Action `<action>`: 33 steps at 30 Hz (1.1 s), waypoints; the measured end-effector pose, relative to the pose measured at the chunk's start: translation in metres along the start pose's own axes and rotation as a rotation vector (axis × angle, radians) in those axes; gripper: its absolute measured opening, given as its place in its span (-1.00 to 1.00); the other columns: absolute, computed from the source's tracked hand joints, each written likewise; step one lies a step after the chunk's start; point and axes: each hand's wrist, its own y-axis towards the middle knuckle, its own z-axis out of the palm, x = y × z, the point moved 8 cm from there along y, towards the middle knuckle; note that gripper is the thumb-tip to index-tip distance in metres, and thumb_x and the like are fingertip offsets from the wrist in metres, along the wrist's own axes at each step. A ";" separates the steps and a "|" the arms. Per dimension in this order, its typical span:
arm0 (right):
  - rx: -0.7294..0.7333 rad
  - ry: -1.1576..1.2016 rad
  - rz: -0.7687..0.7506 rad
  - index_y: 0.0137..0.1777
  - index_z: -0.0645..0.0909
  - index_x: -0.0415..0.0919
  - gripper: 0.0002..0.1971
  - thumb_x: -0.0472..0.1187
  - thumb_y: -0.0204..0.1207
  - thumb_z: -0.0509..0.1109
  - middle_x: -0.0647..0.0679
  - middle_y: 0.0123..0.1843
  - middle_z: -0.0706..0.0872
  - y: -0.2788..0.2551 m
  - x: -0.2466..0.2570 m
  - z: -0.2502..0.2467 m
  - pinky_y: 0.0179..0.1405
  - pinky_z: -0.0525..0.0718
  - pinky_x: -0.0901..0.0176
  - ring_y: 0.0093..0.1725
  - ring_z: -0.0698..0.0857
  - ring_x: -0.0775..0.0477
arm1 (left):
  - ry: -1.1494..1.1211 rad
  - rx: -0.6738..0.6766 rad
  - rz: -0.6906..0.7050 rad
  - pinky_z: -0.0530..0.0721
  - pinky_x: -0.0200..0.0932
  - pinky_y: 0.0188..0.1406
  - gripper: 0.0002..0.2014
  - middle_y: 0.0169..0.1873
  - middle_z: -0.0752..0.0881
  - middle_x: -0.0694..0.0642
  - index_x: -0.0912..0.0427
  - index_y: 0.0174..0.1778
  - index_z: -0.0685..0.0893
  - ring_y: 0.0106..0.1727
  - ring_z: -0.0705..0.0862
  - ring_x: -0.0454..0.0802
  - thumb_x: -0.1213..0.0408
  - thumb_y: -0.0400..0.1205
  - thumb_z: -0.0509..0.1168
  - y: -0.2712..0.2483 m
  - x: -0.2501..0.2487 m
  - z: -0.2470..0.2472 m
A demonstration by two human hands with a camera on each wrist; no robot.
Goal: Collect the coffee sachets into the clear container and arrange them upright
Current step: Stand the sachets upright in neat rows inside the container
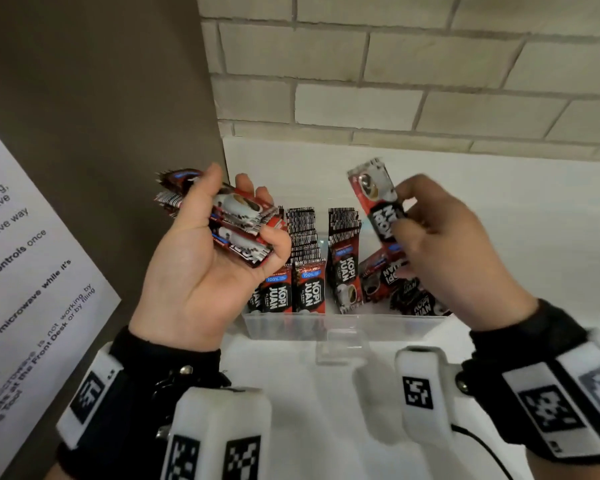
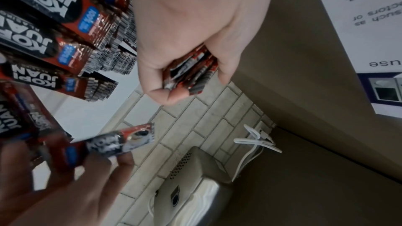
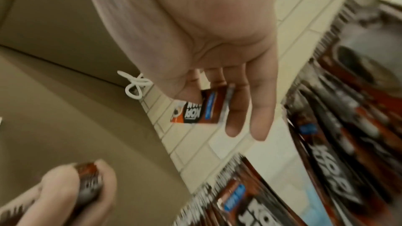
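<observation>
We are mid-sorting: our left hand (image 1: 201, 271) grips a bundle of sachets (image 1: 236, 220) at centre left, our right hand (image 1: 444, 251) pinches a single sachet (image 1: 374, 199), which next needs standing upright in the clear container (image 1: 343, 325) at centre frame.

This looks like a shared office or building pantry. A printed notice (image 1: 21, 271) on the left gives microwave rules and mentions the Front Desk, and a white bench (image 1: 326, 393) against a pale brick-tiled wall (image 1: 413, 71) holds a clear container (image 1: 343, 325) stocked with coffee sachets (image 1: 309, 289).
</observation>
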 end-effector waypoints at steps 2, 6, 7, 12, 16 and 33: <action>-0.006 0.041 0.000 0.03 0.56 0.02 -0.66 -0.45 0.51 0.16 -0.19 -0.31 0.60 0.001 0.006 -0.009 -0.37 0.74 -0.28 -0.29 0.70 -0.40 | -0.004 -0.008 -0.012 0.54 -0.29 -0.42 -0.88 -0.18 0.71 -0.11 0.09 -0.22 0.66 -0.14 0.69 -0.13 0.15 0.43 0.42 0.001 0.001 -0.003; -0.002 -0.043 -0.002 0.00 0.66 0.07 -0.58 -0.51 0.38 0.34 0.00 -0.31 0.64 0.006 0.004 -0.026 -0.49 0.64 0.13 -0.44 0.69 -0.17 | -0.001 -0.007 0.009 0.55 -0.26 -0.44 -0.83 -0.16 0.71 -0.11 0.09 -0.13 0.62 -0.14 0.69 -0.13 0.18 0.42 0.42 0.002 -0.002 -0.004; -0.019 -0.062 0.004 -0.03 0.67 0.04 -0.58 -0.52 0.33 0.38 0.01 -0.32 0.66 0.008 0.001 -0.030 -0.48 0.56 0.19 -0.45 0.64 -0.08 | -0.005 -0.003 0.010 0.55 -0.26 -0.43 -0.84 -0.17 0.71 -0.11 0.09 -0.14 0.61 -0.16 0.70 -0.13 0.19 0.43 0.42 0.002 -0.003 -0.003; -0.085 0.117 0.021 -0.24 0.69 -0.15 -0.77 -0.52 0.30 0.44 -0.18 -0.28 0.75 0.010 0.000 -0.035 -0.32 0.63 0.02 -0.37 0.66 -0.07 | 0.004 -0.002 0.016 0.54 -0.26 -0.42 -0.86 -0.23 0.71 -0.10 0.10 -0.16 0.61 -0.21 0.70 -0.13 0.20 0.43 0.40 0.001 -0.003 -0.001; 0.065 0.180 0.116 -0.20 0.67 -0.18 -0.79 -0.50 0.46 0.36 -0.28 -0.16 0.76 0.006 -0.008 0.001 -0.20 0.76 -0.07 -0.22 0.75 -0.24 | 0.005 0.003 0.008 0.55 -0.24 -0.44 -0.85 -0.22 0.70 -0.10 0.10 -0.12 0.60 -0.23 0.71 -0.12 0.21 0.44 0.40 0.000 0.000 -0.001; 0.060 -0.256 0.099 -0.06 0.40 -0.02 -0.55 -0.56 0.27 0.38 0.05 -0.44 0.57 0.006 -0.049 0.061 -0.51 0.46 0.26 -0.45 0.56 0.04 | 0.017 -0.008 -0.021 0.60 -0.20 -0.43 -0.73 -0.16 0.71 -0.09 0.07 -0.01 0.60 -0.22 0.72 -0.10 0.14 0.41 0.43 -0.001 0.005 0.000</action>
